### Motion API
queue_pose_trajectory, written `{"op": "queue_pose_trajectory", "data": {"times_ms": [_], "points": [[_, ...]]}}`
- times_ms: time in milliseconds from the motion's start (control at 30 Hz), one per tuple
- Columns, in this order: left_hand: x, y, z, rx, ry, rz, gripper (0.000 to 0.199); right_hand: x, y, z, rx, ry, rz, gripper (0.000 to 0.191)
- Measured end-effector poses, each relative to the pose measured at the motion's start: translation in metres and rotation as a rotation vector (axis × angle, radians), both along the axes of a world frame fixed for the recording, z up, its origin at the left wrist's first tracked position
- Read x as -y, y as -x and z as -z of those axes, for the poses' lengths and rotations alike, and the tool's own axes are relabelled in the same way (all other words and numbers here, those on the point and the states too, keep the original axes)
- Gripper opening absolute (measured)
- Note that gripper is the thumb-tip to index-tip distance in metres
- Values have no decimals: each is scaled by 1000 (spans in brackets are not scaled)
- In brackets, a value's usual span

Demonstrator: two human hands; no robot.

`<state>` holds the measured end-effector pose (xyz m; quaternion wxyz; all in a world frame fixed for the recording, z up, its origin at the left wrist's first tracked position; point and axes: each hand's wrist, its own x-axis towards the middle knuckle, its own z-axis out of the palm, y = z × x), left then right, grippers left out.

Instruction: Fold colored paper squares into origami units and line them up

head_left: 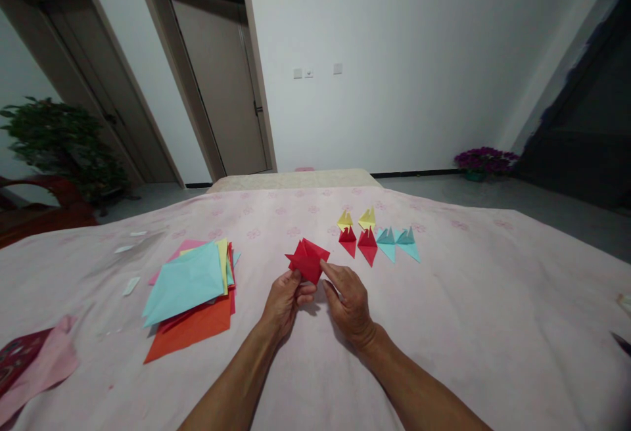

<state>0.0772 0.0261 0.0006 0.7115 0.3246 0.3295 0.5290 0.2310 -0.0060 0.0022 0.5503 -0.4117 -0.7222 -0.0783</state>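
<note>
A partly folded piece of red origami paper (308,261) is held up over the cloth, with pointed flaps sticking out to the left and right. My left hand (286,298) pinches its lower left edge between thumb and fingers. At its right edge, my right hand (347,296) touches the paper with the index finger, thumb apart below. Beyond my right hand stand small folded paper figures: two yellow ones (367,218), two red ones (367,246) and two light blue ones (406,240).
Left of my hands lies a stack of coloured paper sheets (187,286), light blue on top, orange below. Clear plastic wrapping (131,286) is beside it. A pink cloth (54,365) sits at the lower left; a dark pointed object (622,343) is at the right edge.
</note>
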Motion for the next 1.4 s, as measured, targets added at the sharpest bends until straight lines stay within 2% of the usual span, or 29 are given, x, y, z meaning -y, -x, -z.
{"op": "queue_pose_trajectory", "data": {"times_ms": [333, 733, 1100, 1400], "points": [[2, -2, 0, -35, -47, 36, 47, 2, 0, -3, 56, 20, 62, 48], [0, -1, 0, -21, -18, 15, 49, 3, 0, -1, 45, 2, -18, 57], [-1, 2, 1, 0, 15, -8, 41, 2, -1, -3, 52, -48, 17, 59], [0, 0, -2, -24, -16, 40, 47, 2, -2, -4, 76, -56, 41, 56]]}}
